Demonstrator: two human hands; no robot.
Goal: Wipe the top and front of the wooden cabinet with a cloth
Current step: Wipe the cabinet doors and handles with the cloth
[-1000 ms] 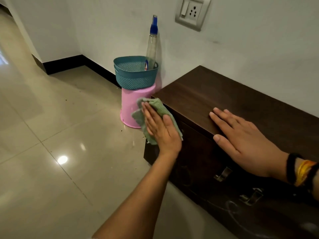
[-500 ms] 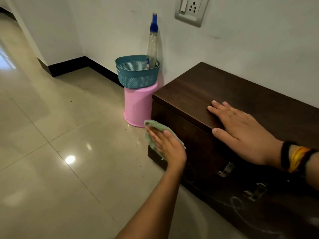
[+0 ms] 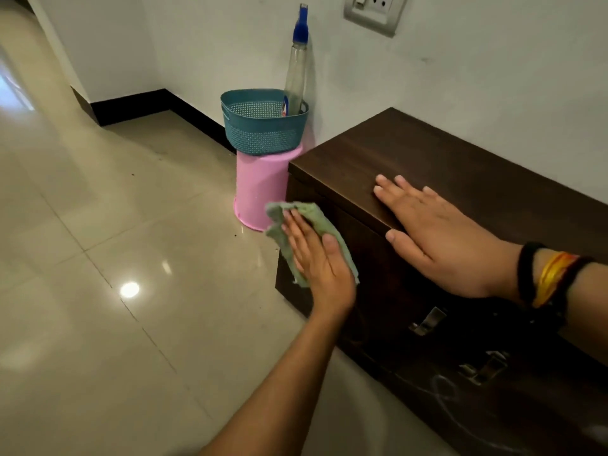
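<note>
A low dark wooden cabinet [image 3: 411, 149] stands against the white wall, with metal handles [image 3: 427, 320] on its front. My left hand [image 3: 317, 258] presses a green cloth [image 3: 316, 218] flat against the left end of the cabinet's front, near the corner. The cloth sticks out above and to the left of my fingers. My right hand [image 3: 437, 238] lies flat, fingers spread, on the cabinet's top at its front edge, holding nothing. Black and yellow bands circle that wrist.
An upturned pink bucket [image 3: 260, 189] stands just left of the cabinet, carrying a teal basket [image 3: 260, 126] with a spray bottle [image 3: 296, 70] in it. A socket plate [image 3: 375, 11] is on the wall. Glossy tiled floor [image 3: 115, 258] stretches left and forward.
My left hand and the cloth slid down the cabinet's front, then came partway back up near the corner. The right hand stayed flat on the top.
</note>
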